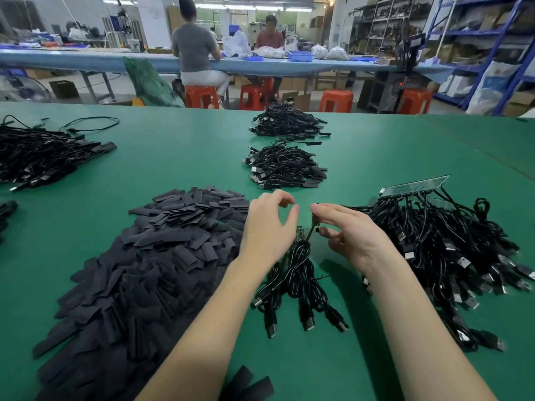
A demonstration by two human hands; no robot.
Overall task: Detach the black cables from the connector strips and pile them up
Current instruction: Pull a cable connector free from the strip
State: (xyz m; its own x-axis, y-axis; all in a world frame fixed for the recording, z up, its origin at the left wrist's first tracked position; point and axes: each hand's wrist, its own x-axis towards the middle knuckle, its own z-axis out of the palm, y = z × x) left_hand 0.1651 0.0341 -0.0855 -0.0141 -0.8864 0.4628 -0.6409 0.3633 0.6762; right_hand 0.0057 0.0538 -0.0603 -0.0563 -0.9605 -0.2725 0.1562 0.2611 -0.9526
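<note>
My right hand [347, 230] pinches the small black end piece of a black cable [314, 224] between thumb and forefinger. My left hand [267, 227] hovers close beside it with forefinger and thumb curled and apart. A short connector strip [301, 233] peeks out from under its palm, apparently held by hidden fingers. A small bundle of black cables [298, 273] hangs from that strip onto the green table [173, 157], USB plugs toward me. On the right lies a large heap of cables [451, 250] still attached to a long connector strip [414, 185].
A big pile of flat black sleeves [156, 256] fills the table on my left. Two cable piles [285, 167] [288, 121] sit farther ahead and another [43, 154] at far left. Two people sit at a blue bench [86, 57] behind, with red stools and shelving.
</note>
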